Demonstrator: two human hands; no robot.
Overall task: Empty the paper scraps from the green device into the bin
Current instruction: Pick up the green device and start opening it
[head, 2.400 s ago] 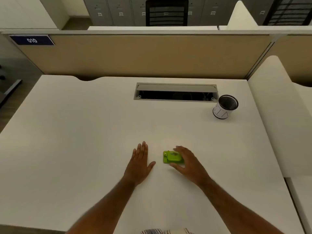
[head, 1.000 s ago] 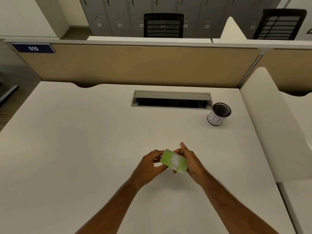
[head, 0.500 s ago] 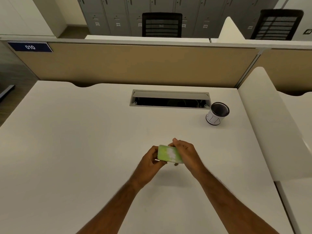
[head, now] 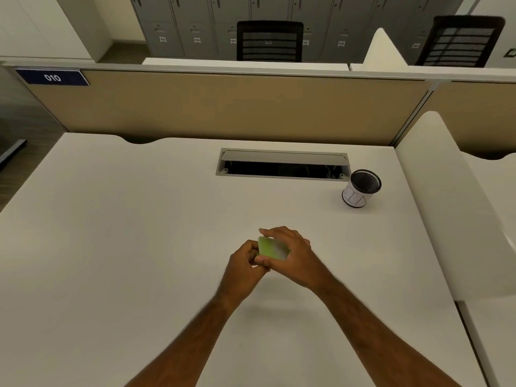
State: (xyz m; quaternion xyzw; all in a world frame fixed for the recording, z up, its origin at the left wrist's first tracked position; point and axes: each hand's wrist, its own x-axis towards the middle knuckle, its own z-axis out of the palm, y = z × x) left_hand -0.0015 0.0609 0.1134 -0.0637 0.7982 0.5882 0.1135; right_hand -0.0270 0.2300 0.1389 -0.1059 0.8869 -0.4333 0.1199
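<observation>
The green device [head: 272, 248] is a small flat plastic piece with a pale, whitish face turned up. It is held above the white desk, near the middle front. My left hand [head: 245, 261] grips its left end with curled fingers. My right hand [head: 293, 255] wraps over its right side and far edge, hiding part of it. The bin [head: 360, 189] is a small black mesh cup with a white paper label, standing upright at the back right of the desk, well apart from both hands. No paper scraps show.
A white desk [head: 139, 233] carries an open cable slot [head: 282, 169] at the back middle. A tan partition [head: 223, 107] closes the far edge and a white divider [head: 446, 205] the right side. Office chairs and grey lockers stand beyond.
The device lay on the desk under my right hand with my left hand flat beside it. Both hands have lifted it and turned it over, and my right hand has closed further over it.
</observation>
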